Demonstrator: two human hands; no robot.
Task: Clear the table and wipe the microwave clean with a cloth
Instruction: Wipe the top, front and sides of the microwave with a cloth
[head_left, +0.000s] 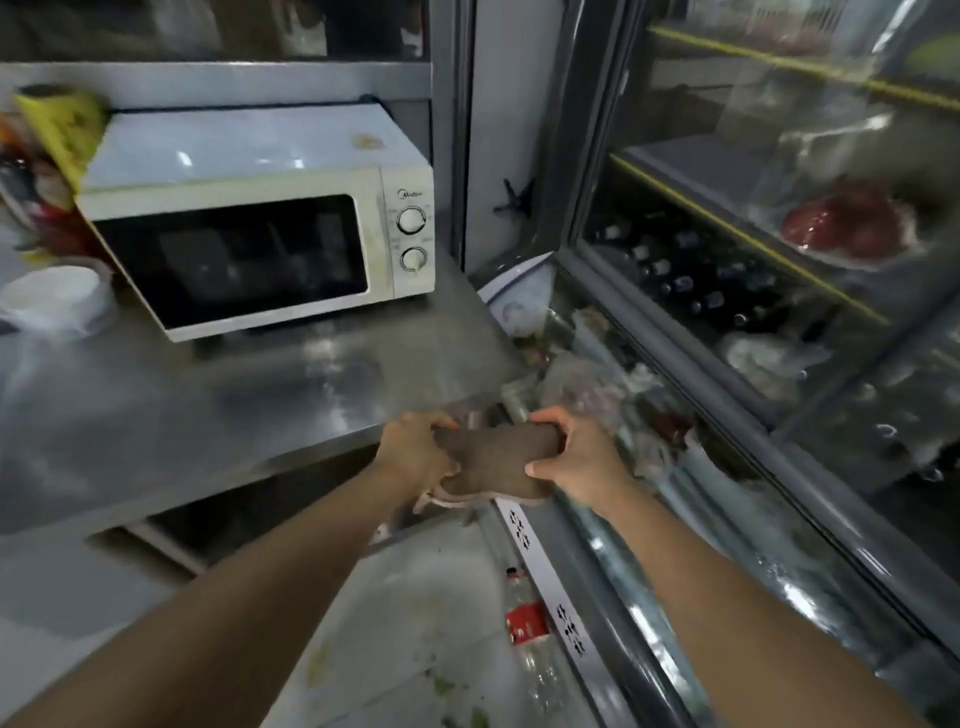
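The person stands at the corner of a steel table (218, 395), both bare arms stretched forward. Between the hands hangs a brown cloth (498, 457), folded or bunched into a thick pad, held in the air just off the table's near right corner, at about 6 o'clock from the microwave. The left hand (415, 452) grips the cloth's left end, fingers curled over the top edge and pressed together, thumb tucked under. The right hand (576, 457) clamps the right end, fingers wrapped over the top and thumb pressing the lower edge at about 7 o'clock of that hand. A paler underside of the cloth peeks out below, near the left wrist.

The white microwave (260, 223) sits at the back of the table, at 11 o'clock from the hands and well apart from them, door closed, two round dials on its right panel. At its 9 o'clock stands a white bowl (57, 299), blurred, and above that a yellow packet (62, 130) leans against the microwave's top left corner. The stretch of table in front of the microwave is bare and shiny.

At 2 o'clock from the hands is a glass-fronted display fridge (753, 291) with dark bottles on a shelf. On the floor at 5 o'clock lies a clear bottle with a red label (525, 621).
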